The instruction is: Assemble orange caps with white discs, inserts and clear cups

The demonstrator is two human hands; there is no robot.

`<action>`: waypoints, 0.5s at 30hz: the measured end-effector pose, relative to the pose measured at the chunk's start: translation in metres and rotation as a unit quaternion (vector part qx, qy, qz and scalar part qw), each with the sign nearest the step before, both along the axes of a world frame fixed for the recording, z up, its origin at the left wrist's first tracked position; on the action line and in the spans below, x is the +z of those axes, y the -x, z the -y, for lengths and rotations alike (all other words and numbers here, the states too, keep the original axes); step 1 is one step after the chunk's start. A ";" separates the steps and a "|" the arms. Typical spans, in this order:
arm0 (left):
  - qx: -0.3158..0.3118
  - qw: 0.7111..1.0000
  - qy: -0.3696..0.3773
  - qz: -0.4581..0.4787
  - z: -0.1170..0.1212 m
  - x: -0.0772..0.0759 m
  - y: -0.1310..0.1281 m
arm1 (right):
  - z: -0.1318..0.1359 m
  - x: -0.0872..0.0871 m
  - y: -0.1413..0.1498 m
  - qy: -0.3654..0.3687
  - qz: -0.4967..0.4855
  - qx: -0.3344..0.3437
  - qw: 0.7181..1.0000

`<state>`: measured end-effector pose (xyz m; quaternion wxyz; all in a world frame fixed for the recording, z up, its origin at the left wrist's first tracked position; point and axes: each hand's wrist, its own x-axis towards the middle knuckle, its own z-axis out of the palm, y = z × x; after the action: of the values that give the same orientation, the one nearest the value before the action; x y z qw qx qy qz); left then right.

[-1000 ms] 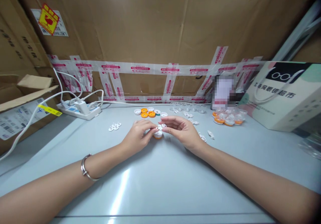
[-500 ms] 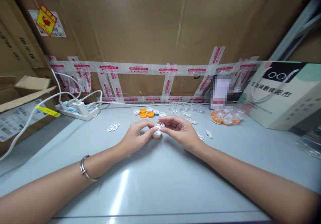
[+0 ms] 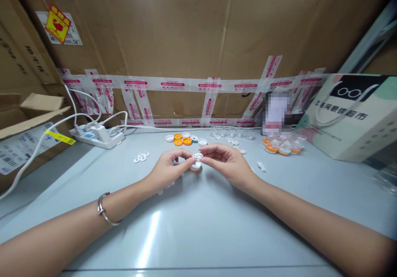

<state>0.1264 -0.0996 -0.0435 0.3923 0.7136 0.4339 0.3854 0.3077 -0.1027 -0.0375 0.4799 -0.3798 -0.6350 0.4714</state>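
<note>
Between the fingertips of my left hand [image 3: 172,167] and my right hand [image 3: 228,161] is a small white plastic piece with holes [image 3: 197,157]. Both hands pinch it, thumbs at the near side. Just under it, a round base with a white top and orange rim [image 3: 195,167] rests on the table, partly hidden by the fingers. Beyond the hands lie several round white and orange rings [image 3: 187,141]. Left of my left hand are several white discs with small stems [image 3: 142,157]. Small white parts, partly behind my left hand, show below it.
A white power strip [image 3: 114,139] with cables stands at the back left, beside an open cardboard box [image 3: 31,144]. Clear domes [image 3: 249,134] and flat white pieces [image 3: 261,166] lie at right, near clear-topped orange and white assemblies [image 3: 283,146]. A paper bag [image 3: 338,132] stands far right.
The holed white piece has turned slightly between my fingers. My right hand has shifted a little, covering more of the white parts behind it. The view has moved slightly.
</note>
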 end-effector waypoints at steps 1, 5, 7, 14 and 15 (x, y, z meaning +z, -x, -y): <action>-0.001 1.000 -0.003 -0.001 0.000 0.000 0.000 | 0.000 0.001 0.000 0.010 0.000 0.000 1.000; -0.024 0.999 -0.036 0.002 0.000 0.001 0.001 | 0.004 0.006 0.001 0.045 0.002 0.016 0.999; -0.040 0.997 -0.060 0.009 0.001 0.001 0.001 | 0.006 0.009 0.001 0.059 0.004 0.027 0.998; -0.067 0.995 -0.079 0.007 0.003 -0.001 0.002 | 0.009 0.012 0.002 0.153 -0.014 0.037 0.987; -0.070 0.994 -0.080 0.004 0.002 -0.002 0.002 | 0.009 0.012 0.002 0.166 -0.016 0.041 0.985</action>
<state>0.1239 -0.1019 -0.0456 0.3613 0.7701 0.3489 0.3933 0.3059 -0.1121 -0.0257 0.4003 -0.4204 -0.5552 0.5956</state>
